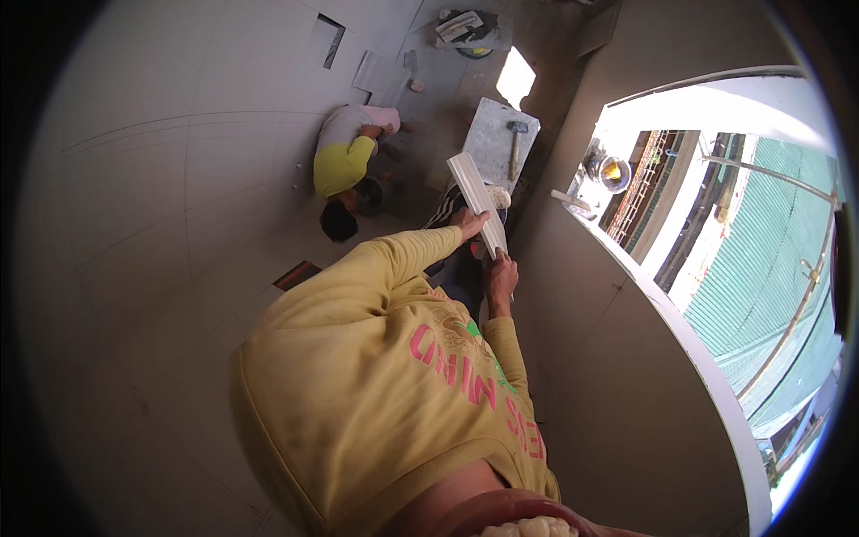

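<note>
Head view: left hand (pixel 471 225) and right hand (pixel 501 277) both grasp the strip (pixel 474 189); hammer (pixel 516 148) lies at one o'clock from it.

We see a white strip (pixel 472 186) lined lengthwise in grey; our sweatshirt (pixel 349 358) is mustard, printed pink and green, our trousers (pixel 444 209) black with white stripes. We find the desk (pixel 492 127) mottled pale grey, the hammer (pixel 514 159) blue-grey and brown, the co-worker's shirt (pixel 342 161) yellow and grey, the netting (pixel 761 251) green.
</note>
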### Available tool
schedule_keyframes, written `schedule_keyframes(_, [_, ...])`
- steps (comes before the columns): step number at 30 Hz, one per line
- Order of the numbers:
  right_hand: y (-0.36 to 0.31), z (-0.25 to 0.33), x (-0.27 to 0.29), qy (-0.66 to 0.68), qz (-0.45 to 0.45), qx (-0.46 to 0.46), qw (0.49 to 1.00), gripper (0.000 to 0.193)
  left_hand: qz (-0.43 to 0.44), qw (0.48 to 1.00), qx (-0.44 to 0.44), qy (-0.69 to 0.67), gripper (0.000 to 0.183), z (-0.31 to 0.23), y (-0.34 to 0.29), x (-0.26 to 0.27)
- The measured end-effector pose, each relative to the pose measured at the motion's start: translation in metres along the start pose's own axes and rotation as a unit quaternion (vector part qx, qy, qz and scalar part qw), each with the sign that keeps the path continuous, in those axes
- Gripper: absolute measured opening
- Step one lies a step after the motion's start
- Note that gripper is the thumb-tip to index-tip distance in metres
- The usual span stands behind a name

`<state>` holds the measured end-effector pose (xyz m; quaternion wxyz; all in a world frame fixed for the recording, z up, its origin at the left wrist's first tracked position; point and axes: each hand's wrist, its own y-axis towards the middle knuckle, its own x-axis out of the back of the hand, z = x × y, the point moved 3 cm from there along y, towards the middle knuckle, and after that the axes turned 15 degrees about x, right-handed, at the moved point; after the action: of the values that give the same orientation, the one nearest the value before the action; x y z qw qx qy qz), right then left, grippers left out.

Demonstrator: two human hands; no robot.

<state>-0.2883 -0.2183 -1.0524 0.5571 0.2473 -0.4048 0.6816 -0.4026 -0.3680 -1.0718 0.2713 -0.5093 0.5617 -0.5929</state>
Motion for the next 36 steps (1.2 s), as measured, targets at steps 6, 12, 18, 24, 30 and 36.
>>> schedule_keyframes(6, [0.003,0.016,0.013,0.006,0.008,0.008,1.0,0.031,-0.003,0.999,-0.018,0.026,0.052,0.02,0.033,-0.009])
schedule_keyframes(12, [-0.001,0.003,0.0,0.015,0.018,0.003,1.0,0.037,0.001,0.999,-0.015,0.04,0.054,0.013,0.017,-0.008])
schedule_keyframes(18, [-0.005,-0.006,-0.007,0.008,0.028,0.0,1.0,0.036,0.019,0.997,-0.066,0.029,0.054,0.019,0.016,-0.011])
schedule_keyframes(24, [-0.011,-0.003,-0.012,0.005,-0.001,0.015,1.0,0.035,0.014,0.998,-0.029,0.055,0.058,0.025,0.024,-0.007])
schedule_keyframes(30, [-0.002,0.004,-0.008,-0.006,0.019,0.014,1.0,0.035,0.015,0.998,-0.021,0.06,0.055,0.021,0.021,-0.002])
schedule_keyframes(36, [0.004,0.007,-0.01,-0.003,0.033,0.017,0.999,0.033,0.103,0.992,0.06,-0.052,0.048,0.017,0.016,-0.001])
